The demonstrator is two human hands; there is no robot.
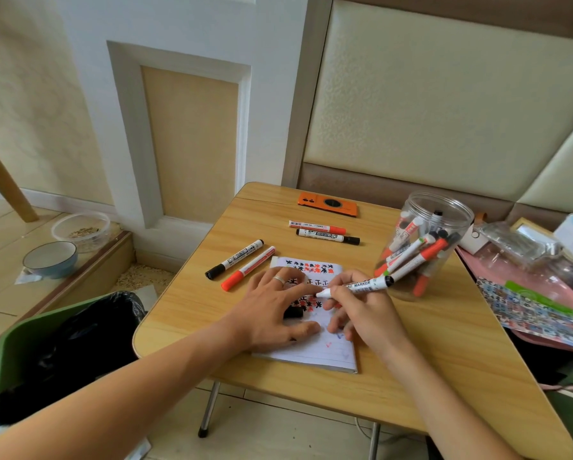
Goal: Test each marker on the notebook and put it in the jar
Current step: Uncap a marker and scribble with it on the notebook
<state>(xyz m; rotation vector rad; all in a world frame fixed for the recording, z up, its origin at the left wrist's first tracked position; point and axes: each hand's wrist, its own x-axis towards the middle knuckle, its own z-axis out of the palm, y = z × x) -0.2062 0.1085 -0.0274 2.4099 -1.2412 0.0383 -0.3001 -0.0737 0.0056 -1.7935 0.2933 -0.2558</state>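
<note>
One marker (358, 287), pinched in the right hand (361, 313) fingers at frame centre, points tip-left onto the notebook (315, 353) under the flat, spread left hand (271, 313); the jar (424, 244) stands just right.

Your table (192, 303) shows a wood-grain top, smooth with a soft sheen; its legs (208, 410) look like bare metal tube. The notebook (315, 355) under your hands is matt lined paper. The jar (426, 240) is clear glossy plastic. The markers (323, 231) have smooth plastic barrels with printed labels. The phone (328, 204) has an orange, leather-like matt back. The bin (9, 356) is matt green plastic lined with a shiny black bag (89, 330). Your ring (279, 279) looks like polished metal. The wall panels (427, 104) look padded and leather-like.
</note>
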